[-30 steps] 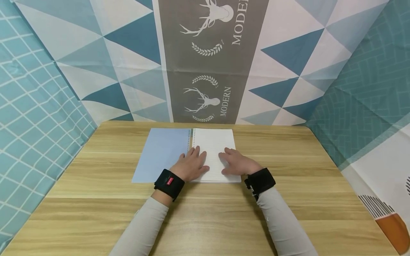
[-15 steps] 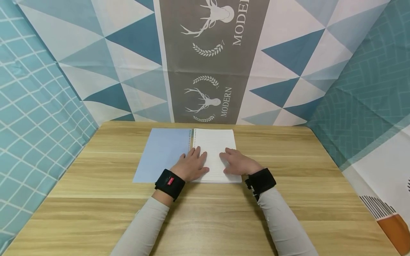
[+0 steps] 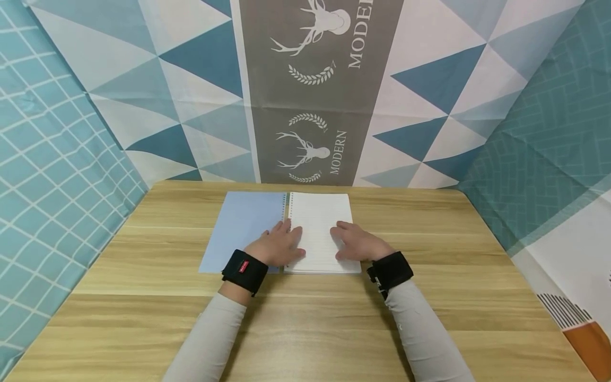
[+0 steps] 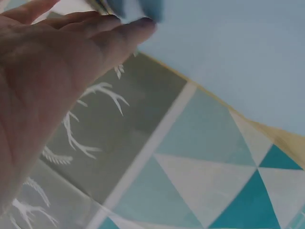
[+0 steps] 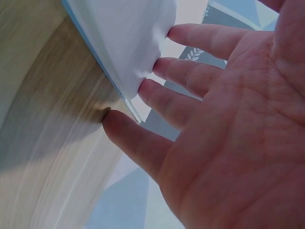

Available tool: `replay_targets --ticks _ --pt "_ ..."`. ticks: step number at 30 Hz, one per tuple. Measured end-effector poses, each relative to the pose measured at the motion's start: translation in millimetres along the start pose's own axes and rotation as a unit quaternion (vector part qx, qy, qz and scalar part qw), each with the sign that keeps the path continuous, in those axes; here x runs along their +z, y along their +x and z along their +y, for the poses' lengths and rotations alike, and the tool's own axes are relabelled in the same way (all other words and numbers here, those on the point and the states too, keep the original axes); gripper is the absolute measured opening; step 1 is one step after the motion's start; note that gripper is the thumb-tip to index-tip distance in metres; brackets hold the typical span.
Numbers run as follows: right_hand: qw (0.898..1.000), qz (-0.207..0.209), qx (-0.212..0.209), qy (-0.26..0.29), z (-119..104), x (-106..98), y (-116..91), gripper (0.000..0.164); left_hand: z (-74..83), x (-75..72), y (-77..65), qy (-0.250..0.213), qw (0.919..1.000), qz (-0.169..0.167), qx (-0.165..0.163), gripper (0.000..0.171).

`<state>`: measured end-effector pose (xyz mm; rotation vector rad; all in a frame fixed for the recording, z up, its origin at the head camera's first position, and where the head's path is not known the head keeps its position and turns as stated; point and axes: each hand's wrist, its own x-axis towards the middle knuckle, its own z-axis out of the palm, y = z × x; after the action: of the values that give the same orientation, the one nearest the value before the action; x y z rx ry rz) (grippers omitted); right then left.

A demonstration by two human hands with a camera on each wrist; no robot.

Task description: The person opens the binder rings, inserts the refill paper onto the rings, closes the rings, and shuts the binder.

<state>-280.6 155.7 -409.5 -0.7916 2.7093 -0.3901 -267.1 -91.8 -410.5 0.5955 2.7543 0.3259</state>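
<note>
A spiral notebook lies open, its lined white page [image 3: 319, 212] on the right and its light blue cover [image 3: 245, 220] on the left. My left hand [image 3: 276, 246] rests across the spiral binding with fingers spread, between cover and page. In the left wrist view, fingertips of the left hand [image 4: 52, 67] meet the blue cover [image 4: 228, 52]. Over the page's right edge lies my right hand [image 3: 361, 243]. Seen from the right wrist, several fingertips of the right hand [image 5: 224, 119] press the page [image 5: 128, 43], while the little finger touches the wood beside it.
The notebook lies toward the far side of a wooden table [image 3: 305, 329]. A patterned cloth [image 3: 315, 95] with triangles and deer heads hangs right behind the table. More cloth stands at the left [image 3: 52, 143] and right [image 3: 539, 138] sides.
My left hand has slid a little left, off the page toward the spiral and the blue cover. The right hand stays at the page's right edge, and the notebook lies as before.
</note>
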Motion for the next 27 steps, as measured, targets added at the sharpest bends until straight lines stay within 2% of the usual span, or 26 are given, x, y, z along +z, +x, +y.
replay_targets --ticks 7,12,15,17,20,24,27 --pt "1.000 0.011 -0.024 -0.006 -2.9 -0.6 -1.4 0.046 -21.7 -12.3 -9.5 -0.032 0.9976 -0.004 -0.061 0.074" --pt "1.000 0.013 -0.005 -0.023 -6.0 -1.3 -2.4 0.048 -28.9 -18.1 -12.5 -0.044 0.9958 -0.023 -0.078 0.075" --pt "0.998 0.032 -0.005 -0.048 -11.2 -1.0 -3.1 0.049 -30.3 -20.8 -13.6 -0.048 0.9950 -0.034 -0.080 0.076" --pt "0.996 0.060 -0.025 -0.062 -17.4 0.4 -2.7 0.048 -30.9 -22.4 -14.1 -0.053 0.9947 -0.037 -0.080 0.076" --pt "0.990 0.099 -0.080 -0.064 -33.8 4.9 1.3 0.047 -32.8 -23.4 -13.7 -0.046 0.9953 -0.037 -0.077 0.073" --pt "0.982 0.112 -0.137 -0.070 -61.9 20.8 10.8 0.041 -34.8 -23.7 -12.3 -0.035 0.9958 -0.038 -0.076 0.070" --pt "0.975 0.125 -0.154 -0.106 -76.5 35.9 16.4 0.028 -34.1 -23.5 -12.2 -0.036 0.9954 -0.043 -0.078 0.074"
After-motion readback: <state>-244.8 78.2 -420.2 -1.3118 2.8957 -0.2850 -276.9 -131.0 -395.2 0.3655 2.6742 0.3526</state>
